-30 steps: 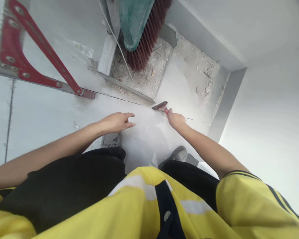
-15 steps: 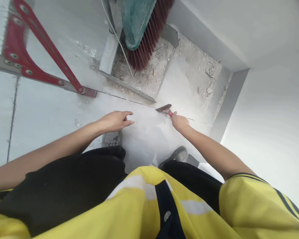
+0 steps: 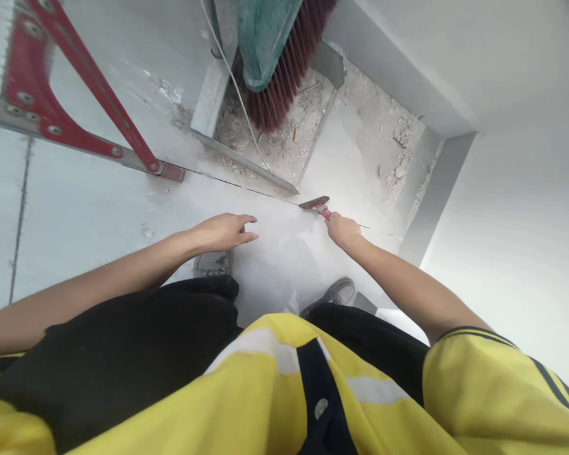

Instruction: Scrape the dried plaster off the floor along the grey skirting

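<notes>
My right hand (image 3: 344, 229) is wrapped round the red handle of a scraper (image 3: 315, 203). The scraper's dark, worn blade lies at the floor by a dark joint line, just below the front corner of a dustpan (image 3: 265, 169). Over the floor on the left, my left hand (image 3: 227, 231) holds nothing, with thumb and forefinger apart. Grit and rubble fill much of the dustpan. A broom (image 3: 272, 82) with a green head and dark red bristles stands in it.
A folding ladder's red bracket (image 3: 90, 95) and foot stand at the left. Loose rubble (image 3: 398, 151) lies along the wall (image 3: 516, 208) at the right. My shoes (image 3: 339, 292) are on the floor (image 3: 275, 265) below my hands. A thin pale cord (image 3: 239, 95) hangs across the dustpan.
The scraper and my right hand have shifted very slightly right and up in view. My left hand keeps nearly the same pose.
</notes>
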Available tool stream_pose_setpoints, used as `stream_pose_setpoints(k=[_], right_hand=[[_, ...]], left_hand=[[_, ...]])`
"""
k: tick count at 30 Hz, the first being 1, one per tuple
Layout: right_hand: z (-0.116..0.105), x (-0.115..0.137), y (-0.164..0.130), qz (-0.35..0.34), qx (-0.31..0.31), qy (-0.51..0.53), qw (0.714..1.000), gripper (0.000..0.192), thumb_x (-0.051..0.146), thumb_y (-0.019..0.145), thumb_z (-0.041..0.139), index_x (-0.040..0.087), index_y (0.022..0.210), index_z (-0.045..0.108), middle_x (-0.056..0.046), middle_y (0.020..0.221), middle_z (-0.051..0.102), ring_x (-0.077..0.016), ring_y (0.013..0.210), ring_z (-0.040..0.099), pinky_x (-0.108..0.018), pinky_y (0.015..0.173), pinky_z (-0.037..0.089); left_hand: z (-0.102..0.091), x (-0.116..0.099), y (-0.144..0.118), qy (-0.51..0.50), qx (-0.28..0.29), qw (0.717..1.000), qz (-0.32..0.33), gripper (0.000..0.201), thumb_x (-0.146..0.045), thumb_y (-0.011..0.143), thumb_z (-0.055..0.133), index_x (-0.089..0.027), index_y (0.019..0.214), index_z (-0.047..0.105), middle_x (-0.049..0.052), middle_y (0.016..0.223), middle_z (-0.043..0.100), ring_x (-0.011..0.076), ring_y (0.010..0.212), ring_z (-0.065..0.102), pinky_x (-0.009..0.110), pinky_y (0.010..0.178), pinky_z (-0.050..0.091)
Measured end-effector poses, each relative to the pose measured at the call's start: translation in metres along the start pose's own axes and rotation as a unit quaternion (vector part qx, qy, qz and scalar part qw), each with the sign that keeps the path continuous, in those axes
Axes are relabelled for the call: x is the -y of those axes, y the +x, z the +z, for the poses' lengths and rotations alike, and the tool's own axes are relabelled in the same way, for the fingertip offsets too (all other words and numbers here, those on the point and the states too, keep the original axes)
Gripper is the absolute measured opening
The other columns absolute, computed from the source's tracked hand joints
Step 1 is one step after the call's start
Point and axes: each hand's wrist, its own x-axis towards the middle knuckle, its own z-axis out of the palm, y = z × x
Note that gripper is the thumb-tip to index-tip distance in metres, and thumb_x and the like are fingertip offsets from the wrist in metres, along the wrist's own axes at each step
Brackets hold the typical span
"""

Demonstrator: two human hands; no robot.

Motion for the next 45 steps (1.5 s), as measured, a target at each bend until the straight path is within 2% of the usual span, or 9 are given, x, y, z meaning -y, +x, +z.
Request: stream_pose_setpoints(k=[3, 6, 13, 19, 25, 30, 36, 42, 45], right_hand=[[0.003, -0.003, 0.001, -0.013, -0.001, -0.004, 1.000, 0.040, 0.041, 0.094, 0.028, 0.013, 0.118, 0.043, -0.017, 0.104, 0.062, -0.0237, 0.100, 0.060, -0.033, 0.079, 0.043], [0.004, -0.005, 0.003, 0.007, 0.009, -0.007, 1.000, 0.040, 0.041, 0.093, 0.030, 0.011, 0.116, 0.044, -0.018, 0.104, 0.062, -0.0254, 0.099, 0.060, -0.034, 0.079, 0.043], [-0.001, 0.014, 0.006, -0.022, -0.006, 0.036, 0.999, 0.039, 0.041, 0.094, 0.027, 0.013, 0.117, 0.043, -0.018, 0.107, 0.061, -0.0234, 0.100, 0.060, -0.033, 0.080, 0.043], [0.001, 0.003, 0.002, 0.001, -0.003, 0.011, 1.000, 0.041, 0.042, 0.093, 0.028, 0.011, 0.116, 0.043, -0.019, 0.106, 0.061, -0.0257, 0.101, 0.059, -0.036, 0.081, 0.042], [-0.004, 0.019, 0.003, -0.030, -0.011, 0.017, 0.999, 0.039, 0.037, 0.094, 0.029, 0.008, 0.116, 0.042, -0.020, 0.105, 0.062, -0.0247, 0.100, 0.060, -0.033, 0.080, 0.043], [-0.001, 0.013, -0.001, -0.014, -0.012, 0.007, 1.000, 0.039, 0.040, 0.093, 0.030, 0.009, 0.114, 0.044, -0.020, 0.104, 0.062, -0.0257, 0.100, 0.060, -0.035, 0.080, 0.044], [-0.002, 0.048, -0.002, -0.020, -0.022, 0.051, 0.998, 0.037, 0.034, 0.095, 0.026, 0.009, 0.115, 0.045, -0.021, 0.110, 0.060, -0.0225, 0.100, 0.060, -0.031, 0.081, 0.045], [0.000, 0.044, -0.006, 0.020, -0.006, 0.066, 0.998, 0.034, 0.032, 0.093, 0.033, 0.010, 0.114, 0.047, -0.019, 0.114, 0.058, -0.0237, 0.103, 0.059, -0.034, 0.084, 0.044], [-0.001, 0.051, -0.007, 0.017, -0.013, 0.079, 0.997, 0.034, 0.030, 0.093, 0.031, 0.008, 0.114, 0.048, -0.020, 0.113, 0.059, -0.0228, 0.102, 0.059, -0.032, 0.083, 0.044]], left_hand=[[-0.001, -0.001, 0.001, -0.003, 0.002, 1.000, 0.001, 0.061, -0.054, 0.080, 0.037, -0.019, 0.131, 0.043, 0.006, 0.104, 0.065, 0.0214, 0.091, 0.060, 0.026, 0.075, 0.041], [-0.003, 0.000, 0.001, -0.005, -0.011, 1.000, -0.008, 0.062, -0.053, 0.081, 0.036, -0.018, 0.131, 0.043, 0.006, 0.103, 0.065, 0.0219, 0.091, 0.060, 0.026, 0.076, 0.041], [-0.001, -0.002, 0.006, -0.006, 0.013, 1.000, 0.004, 0.063, -0.055, 0.080, 0.037, -0.019, 0.131, 0.043, 0.006, 0.105, 0.065, 0.0219, 0.092, 0.059, 0.026, 0.076, 0.041], [0.000, 0.002, 0.006, -0.006, -0.007, 1.000, -0.013, 0.062, -0.055, 0.080, 0.037, -0.019, 0.131, 0.043, 0.006, 0.104, 0.065, 0.0220, 0.091, 0.060, 0.026, 0.076, 0.041], [0.000, -0.002, 0.007, -0.003, 0.005, 1.000, -0.004, 0.062, -0.055, 0.080, 0.037, -0.019, 0.131, 0.042, 0.006, 0.104, 0.065, 0.0219, 0.092, 0.060, 0.026, 0.076, 0.041], [0.002, 0.001, 0.005, -0.008, -0.001, 1.000, -0.009, 0.062, -0.054, 0.080, 0.037, -0.019, 0.131, 0.043, 0.007, 0.105, 0.065, 0.0228, 0.092, 0.060, 0.028, 0.077, 0.041], [0.000, -0.003, 0.006, -0.003, 0.005, 1.000, 0.002, 0.061, -0.052, 0.081, 0.039, -0.018, 0.132, 0.042, 0.007, 0.104, 0.065, 0.0231, 0.093, 0.059, 0.028, 0.077, 0.041], [-0.001, -0.003, 0.006, -0.007, 0.004, 1.000, -0.005, 0.062, -0.053, 0.080, 0.038, -0.019, 0.132, 0.041, 0.007, 0.106, 0.065, 0.0230, 0.092, 0.059, 0.027, 0.074, 0.041], [-0.001, -0.003, 0.006, -0.003, 0.004, 1.000, 0.003, 0.062, -0.053, 0.080, 0.038, -0.019, 0.132, 0.042, 0.007, 0.105, 0.065, 0.0229, 0.092, 0.060, 0.027, 0.075, 0.041]])
